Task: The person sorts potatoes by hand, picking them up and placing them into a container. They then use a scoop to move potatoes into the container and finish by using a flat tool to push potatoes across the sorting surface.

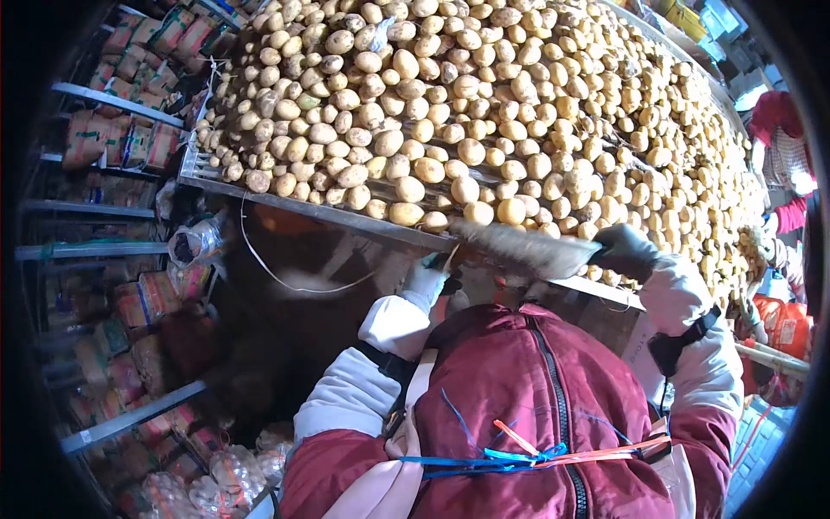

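Potatoes (471,151) cover a wide metal-edged sorting table (303,204) in front of me. My right hand (627,251), in a dark glove, is closed at the near edge of the pile. From it a long, pale grey-white thing (527,247), smeared by motion, stretches left along the table edge, over the nearest potatoes. My left hand (424,282), in a pale glove with teal fingertips, is closed just below the edge. A thin yellowish-brown piece (452,257) shows at its fingertips; I cannot tell what it is.
Metal racks (117,104) with stacked packages (156,143) line the left side. Net sacks (238,476) lie at the lower left. A thin white cord (259,259) hangs off the table. On the right a co-worker's red sleeve (791,214) reaches to the table, near a red-orange bag (782,324).
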Tool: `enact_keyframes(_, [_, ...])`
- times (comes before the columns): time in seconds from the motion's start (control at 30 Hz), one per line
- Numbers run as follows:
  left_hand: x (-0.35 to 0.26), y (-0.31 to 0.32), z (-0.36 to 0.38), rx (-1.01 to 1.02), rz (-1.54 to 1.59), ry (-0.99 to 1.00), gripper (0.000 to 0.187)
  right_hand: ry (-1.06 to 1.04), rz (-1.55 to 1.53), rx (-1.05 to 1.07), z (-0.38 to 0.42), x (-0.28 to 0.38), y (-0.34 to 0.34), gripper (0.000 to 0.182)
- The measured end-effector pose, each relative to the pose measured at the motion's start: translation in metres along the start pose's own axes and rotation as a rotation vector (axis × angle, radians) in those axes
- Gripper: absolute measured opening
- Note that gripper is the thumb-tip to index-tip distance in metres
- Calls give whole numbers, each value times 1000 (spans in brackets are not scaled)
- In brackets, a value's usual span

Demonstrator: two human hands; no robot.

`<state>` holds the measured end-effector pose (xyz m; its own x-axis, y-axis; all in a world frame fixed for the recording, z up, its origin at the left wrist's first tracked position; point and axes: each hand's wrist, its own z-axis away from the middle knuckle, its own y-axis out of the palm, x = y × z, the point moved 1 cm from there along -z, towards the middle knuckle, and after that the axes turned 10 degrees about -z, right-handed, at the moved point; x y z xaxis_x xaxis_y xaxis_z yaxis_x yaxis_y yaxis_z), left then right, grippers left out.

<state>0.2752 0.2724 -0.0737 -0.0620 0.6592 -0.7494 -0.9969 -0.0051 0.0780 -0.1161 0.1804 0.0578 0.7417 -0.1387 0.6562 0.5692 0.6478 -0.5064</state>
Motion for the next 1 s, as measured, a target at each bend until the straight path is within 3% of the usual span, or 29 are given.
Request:
enact_keyframes(0.07, [1, -5, 10, -22, 23, -15, 23, 235, -183, -59, 16, 1, -22, 24])
enact_keyframes(0.13, [5, -11, 17, -41, 37, -17, 23, 254, -198, -276, 20, -22, -43, 19])
enact_keyframes(0.2, [12, -20, 20, -52, 52, -6, 26, -65, -522, -495, 8, -88, -65, 17])
enact_keyframes(0.23, [3, -23, 20, -57, 57, 10, 26, 259, -434, -506, 29, -44, -79, 17])
enact_keyframes(0.3, [-12, -26, 34, -126, 21, -19, 26, 201, -504, -400, 35, -66, -83, 15])
enact_keyframes(0.4, [-27, -30, 27, -100, -65, -33, 27, 206, -453, -219, 46, -12, -52, 21])
enact_keyframes(0.53, [-15, -6, 4, -15, -371, 191, 20, 302, -179, 31, 52, 38, -31, 23])
enact_keyframes(0.6, [-20, 7, 1, 100, -342, 78, 19, 202, -107, 92, 45, 39, -25, 21])
enact_keyframes(0.63, [0, 9, -17, 38, -359, -49, 15, 335, -51, 110, 46, 65, -27, 20])
enact_keyframes(0.67, [-3, 13, -15, 58, -341, -51, 15, 260, -41, 113, 36, 64, -25, 19])
enact_keyframes(0.73, [-9, 14, -7, 113, -305, -40, 15, 338, 52, 174, 25, 83, -29, 24])
enact_keyframes(0.87, [-11, 9, 12, 158, -286, -81, 15, 263, 145, 244, -19, 97, -19, 22])
enact_keyframes(1.0, [-19, -5, 41, 154, -329, -165, 15, -53, 238, 164, -79, 85, 26, 26])
